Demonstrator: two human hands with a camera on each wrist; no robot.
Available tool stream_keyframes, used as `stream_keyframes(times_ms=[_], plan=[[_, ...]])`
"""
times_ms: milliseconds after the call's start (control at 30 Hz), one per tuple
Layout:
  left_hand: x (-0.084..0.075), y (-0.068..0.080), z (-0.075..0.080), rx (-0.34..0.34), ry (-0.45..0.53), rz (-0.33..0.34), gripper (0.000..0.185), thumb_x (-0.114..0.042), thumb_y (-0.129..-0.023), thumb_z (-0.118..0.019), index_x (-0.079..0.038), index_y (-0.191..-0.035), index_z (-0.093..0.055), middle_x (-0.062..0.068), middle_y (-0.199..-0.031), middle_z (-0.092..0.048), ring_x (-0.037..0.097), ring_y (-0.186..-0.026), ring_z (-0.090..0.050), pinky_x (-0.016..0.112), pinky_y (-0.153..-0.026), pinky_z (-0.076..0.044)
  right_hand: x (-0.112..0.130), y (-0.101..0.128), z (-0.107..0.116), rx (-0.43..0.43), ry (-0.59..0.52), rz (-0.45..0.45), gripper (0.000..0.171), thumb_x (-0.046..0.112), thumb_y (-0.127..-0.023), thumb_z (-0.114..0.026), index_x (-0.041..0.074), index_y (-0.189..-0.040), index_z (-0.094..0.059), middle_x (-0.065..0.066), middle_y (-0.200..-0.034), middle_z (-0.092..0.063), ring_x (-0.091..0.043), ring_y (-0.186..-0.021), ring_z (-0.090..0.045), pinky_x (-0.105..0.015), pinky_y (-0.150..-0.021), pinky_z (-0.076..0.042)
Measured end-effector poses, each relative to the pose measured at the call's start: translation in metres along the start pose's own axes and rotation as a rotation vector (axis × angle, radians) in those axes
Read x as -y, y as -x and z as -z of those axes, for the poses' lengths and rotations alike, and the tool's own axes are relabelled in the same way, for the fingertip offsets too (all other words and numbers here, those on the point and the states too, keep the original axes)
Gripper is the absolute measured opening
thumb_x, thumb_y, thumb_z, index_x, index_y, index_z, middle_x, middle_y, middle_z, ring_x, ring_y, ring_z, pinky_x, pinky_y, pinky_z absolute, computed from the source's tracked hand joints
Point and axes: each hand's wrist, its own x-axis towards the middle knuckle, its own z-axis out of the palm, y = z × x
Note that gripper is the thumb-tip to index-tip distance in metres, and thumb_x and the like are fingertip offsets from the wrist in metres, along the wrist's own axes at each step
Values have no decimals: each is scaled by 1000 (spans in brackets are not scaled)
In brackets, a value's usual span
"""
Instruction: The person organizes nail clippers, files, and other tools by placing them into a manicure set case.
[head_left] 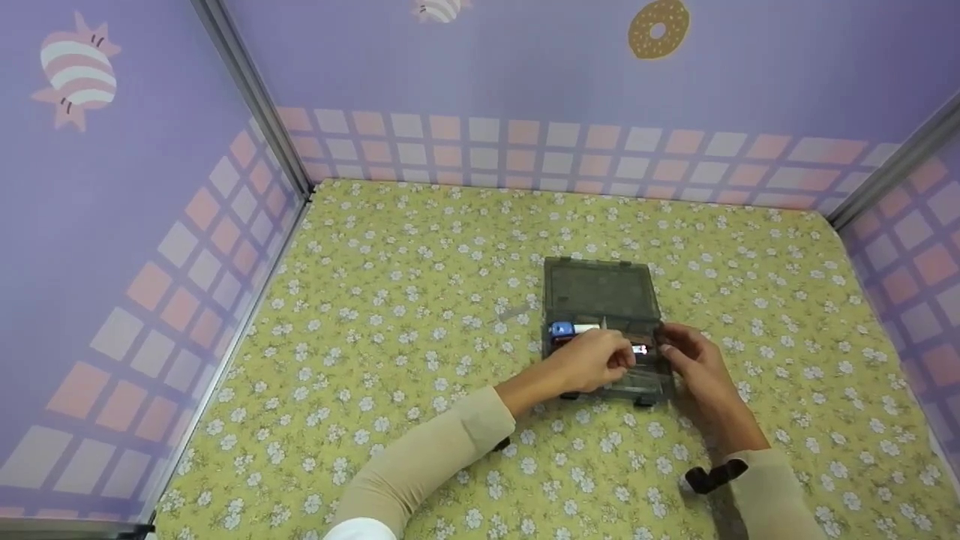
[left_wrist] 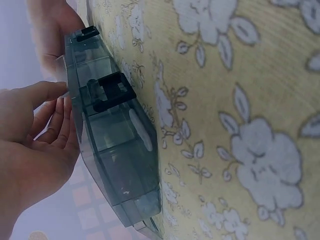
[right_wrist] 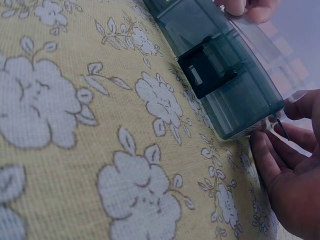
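Smoky translucent grey plastic compartment box (head_left: 604, 330), lid swung open flat toward 12 o'clock, base toward 6 with two black latches. Sits right of centre on the floral yellow worktop (head_left: 420, 300). Blue-and-white item (head_left: 564, 329) lies in the base's 10 o'clock compartment.

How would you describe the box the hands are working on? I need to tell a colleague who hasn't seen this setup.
On the yellow flowered cloth inside the purple-walled booth, look right of centre, where the left hand and right hand meet. Between them lies a smoky grey see-through plastic case, lid folded open away from the person, with black latches on its near edge. It is the only box there; a blue-capped item lies inside.
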Motion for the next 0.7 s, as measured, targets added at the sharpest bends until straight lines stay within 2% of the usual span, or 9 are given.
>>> stream_keyframes(times_ms=[200, 367, 600, 700], plan=[[7, 6, 4, -44, 52, -27, 17, -16, -103, -72, -8, -118, -74, -2, -110, -67, 2, -94, -63, 9, -80, -49, 1, 1, 0, 2, -6, -18, 49, 16, -113, -54, -3, -157, -42, -24, -153, -49, -26, -134, -53, -20, -98, -52], [19, 15, 16, -86, 92, -30, 19, -13, -103, -72, -3, -119, -74, 3, -111, -68, 7, -96, -66, 11, -82, -51, 4, 2, 0, -1, -27, -48, 50, 16, -113, -53, -2, -158, -41, -24, -154, -47, -25, -134, -52, -19, -99, -51], [45, 29, 40, -142, 95, 50, 20, -14, -103, -72, -3, -121, -74, 4, -111, -67, 12, -98, -66, 17, -83, -54, 5, 2, -1, -8, 0, -53, 48, 17, -112, -55, 0, -156, -44, -22, -152, -50, -23, -131, -54, -21, -97, -52], [55, 35, 53, -172, 110, 85, 21, -13, -104, -71, -2, -122, -73, 5, -112, -67, 17, -101, -66, 21, -85, -54, 4, 2, -1, -13, -21, -61, 48, 16, -112, -55, -1, -156, -44, -23, -152, -50, -23, -130, -55, -22, -97, -53]])
